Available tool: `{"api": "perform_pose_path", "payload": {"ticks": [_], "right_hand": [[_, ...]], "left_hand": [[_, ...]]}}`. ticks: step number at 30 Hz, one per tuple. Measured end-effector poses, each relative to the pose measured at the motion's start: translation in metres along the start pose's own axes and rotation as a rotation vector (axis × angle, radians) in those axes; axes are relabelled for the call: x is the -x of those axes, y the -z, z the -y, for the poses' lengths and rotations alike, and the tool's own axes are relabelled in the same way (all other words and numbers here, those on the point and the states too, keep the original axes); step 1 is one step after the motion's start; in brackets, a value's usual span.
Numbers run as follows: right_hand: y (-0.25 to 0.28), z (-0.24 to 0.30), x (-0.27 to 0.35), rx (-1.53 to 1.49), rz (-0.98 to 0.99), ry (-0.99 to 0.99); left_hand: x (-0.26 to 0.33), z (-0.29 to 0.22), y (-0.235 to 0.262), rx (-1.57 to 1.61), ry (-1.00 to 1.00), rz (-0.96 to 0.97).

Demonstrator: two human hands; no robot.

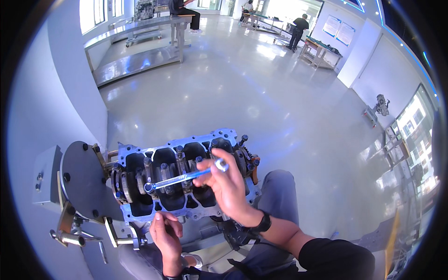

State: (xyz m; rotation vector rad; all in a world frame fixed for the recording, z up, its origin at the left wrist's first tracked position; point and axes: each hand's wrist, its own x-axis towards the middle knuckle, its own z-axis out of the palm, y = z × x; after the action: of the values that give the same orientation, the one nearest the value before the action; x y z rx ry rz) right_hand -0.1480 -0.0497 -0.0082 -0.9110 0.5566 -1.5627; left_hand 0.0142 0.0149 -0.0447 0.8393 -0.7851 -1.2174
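Observation:
An engine block sits upside down on a stand, its crankshaft and bearing caps facing up. My right hand grips a shiny combination wrench near its right end; the ring end at the left sits on a bearing cap bolt. My left hand rests with curled fingers against the block's near edge, holding no tool. A dark watch is on my right wrist.
The stand's round dark mounting plate and a handle are at the left of the block. Shiny grey floor stretches ahead. Workbenches and other people stand far off.

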Motion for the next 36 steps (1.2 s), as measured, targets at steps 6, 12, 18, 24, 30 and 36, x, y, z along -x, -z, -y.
{"api": "perform_pose_path", "payload": {"ticks": [6,12,18,24,30,36], "right_hand": [[-0.006,0.018,-0.044,0.075,0.112,-0.124],[-0.012,0.014,-0.099,0.199,0.135,-0.348],[-0.038,0.003,-0.142,0.347,0.236,-0.491],[-0.078,-0.013,-0.157,0.558,0.259,-0.45],[-0.119,-0.037,-0.162,0.738,0.409,-0.393],[-0.15,-0.062,-0.125,1.205,0.886,0.242]], "left_hand": [[-0.005,0.002,-0.004,0.032,0.037,0.007],[-0.006,0.003,-0.006,0.005,0.036,0.044],[-0.003,-0.008,0.0,-0.147,-0.14,-0.072],[-0.007,-0.034,-0.003,-1.167,-0.758,-0.163],[-0.009,-0.024,-0.006,-1.378,-0.706,-0.108],[-0.007,-0.021,-0.012,-1.467,-0.732,-0.115]]}}
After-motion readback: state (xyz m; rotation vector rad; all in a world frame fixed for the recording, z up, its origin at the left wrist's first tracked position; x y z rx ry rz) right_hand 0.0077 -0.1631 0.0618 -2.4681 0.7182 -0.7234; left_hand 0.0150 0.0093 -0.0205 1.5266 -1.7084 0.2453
